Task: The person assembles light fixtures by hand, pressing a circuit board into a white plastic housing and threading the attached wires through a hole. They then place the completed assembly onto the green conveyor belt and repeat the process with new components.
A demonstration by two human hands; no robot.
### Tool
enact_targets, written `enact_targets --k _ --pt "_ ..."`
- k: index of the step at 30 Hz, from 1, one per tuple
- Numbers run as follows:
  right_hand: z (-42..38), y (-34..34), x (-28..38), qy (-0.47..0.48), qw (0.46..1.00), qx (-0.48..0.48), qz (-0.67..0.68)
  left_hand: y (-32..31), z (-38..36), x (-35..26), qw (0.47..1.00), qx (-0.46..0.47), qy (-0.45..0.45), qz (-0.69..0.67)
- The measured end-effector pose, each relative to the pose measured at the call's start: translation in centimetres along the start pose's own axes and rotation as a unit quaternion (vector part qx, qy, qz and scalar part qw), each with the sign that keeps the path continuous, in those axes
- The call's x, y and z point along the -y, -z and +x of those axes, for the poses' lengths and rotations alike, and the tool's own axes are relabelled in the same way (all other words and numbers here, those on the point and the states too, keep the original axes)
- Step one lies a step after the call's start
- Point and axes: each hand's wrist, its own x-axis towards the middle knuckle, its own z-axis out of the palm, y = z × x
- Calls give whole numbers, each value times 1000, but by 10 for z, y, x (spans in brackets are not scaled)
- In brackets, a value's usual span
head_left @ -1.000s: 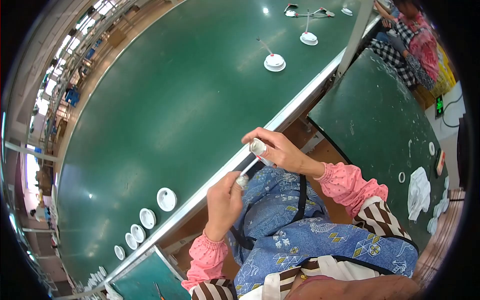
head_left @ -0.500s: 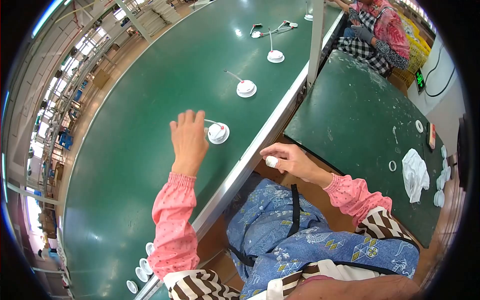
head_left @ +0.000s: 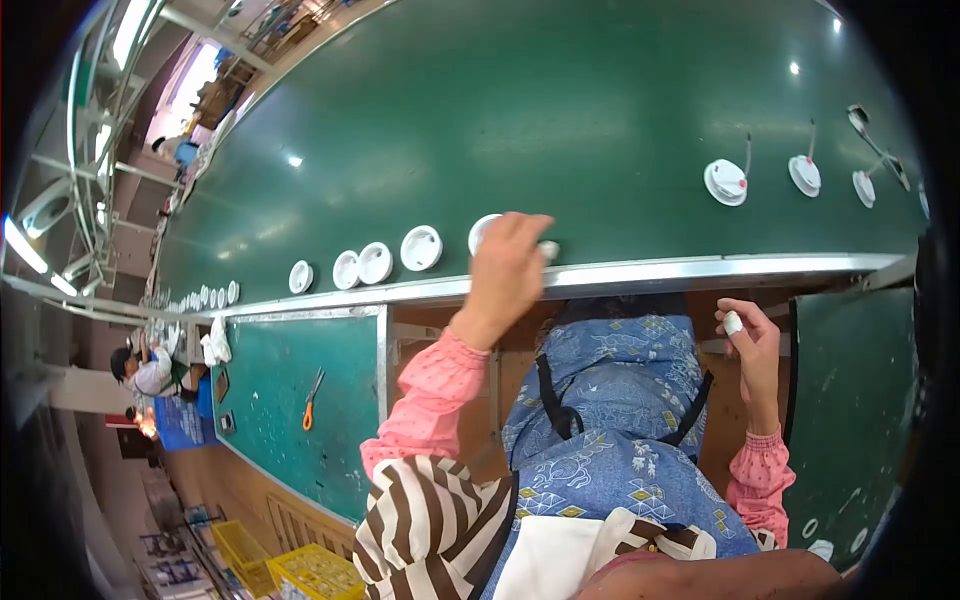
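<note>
My left hand [head_left: 505, 268] is over the near edge of the green belt, fingers bent together over the right side of a white round housing [head_left: 481, 230]. A small white piece [head_left: 547, 250] shows at its fingertips; I cannot tell what the fingers hold. Left of it, white round housings [head_left: 421, 248] lie in a row along the belt's edge. My right hand [head_left: 757, 350] hangs above the gap right of my lap, fingers loosely apart with nothing in them and a white wrap [head_left: 733, 322] on one digit. Farther right on the belt lie white discs [head_left: 726, 183] with upright wires.
A metal rail [head_left: 640, 272] edges the green belt [head_left: 560, 110]. On the left side table [head_left: 345, 345] lie orange-handled scissors [head_left: 311, 400]. Another side table [head_left: 850, 390] stands right, with white rings [head_left: 810, 527]. Yellow crates [head_left: 315, 570] and a person [head_left: 150, 370] are at left.
The view has swung left along the belt. My left hand has moved from beside a wired white disc to a white housing in the row. My right hand stays off the belt.
</note>
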Motion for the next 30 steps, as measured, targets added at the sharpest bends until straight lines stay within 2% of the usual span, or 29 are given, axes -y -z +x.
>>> enact_targets --k 2,4,6,7,8,9,10,13,15,18,19,21,22,25,30 --pt "7 -11 3 4 999 42 6 28 -14 27 996 -38 58 51" --pt "9 -13 5 13 1000 23 -14 45 -30 47 993 -34 85 80" --pt "13 -19 8 132 982 25 -130 44 -42 52 993 -42 100 54" --pt "14 -17 6 92 991 35 -93 41 -47 47 993 -41 97 46" --pt "15 -15 10 122 990 22 -63 38 -49 45 993 -10 120 14" --pt "25 -3 3 186 972 -16 -146 31 -47 39 995 -15 99 25" --pt "23 3 26 219 958 -73 -170 23 -42 28 997 -20 75 -1" --pt "51 55 56 209 938 -197 -194 1 -25 -5 998 22 31 -44" --pt "77 95 69 235 889 -293 -261 -21 -19 -19 995 39 -6 -93" --pt "131 160 68 264 859 -364 -245 -52 -7 -43 990 76 -55 -103" --pt "141 169 74 265 850 -368 -269 -61 -2 -50 987 78 -89 -110" --pt "167 178 86 263 833 -370 -317 -75 5 -57 984 73 -100 -130" --pt "179 179 95 248 847 -351 -313 -81 8 -58 984 74 -91 -131" --pt "245 202 99 249 816 -361 -376 -94 20 -62 987 76 -73 -126" --pt "351 262 111 82 806 -405 -424 -107 24 -65 991 55 -95 -79"
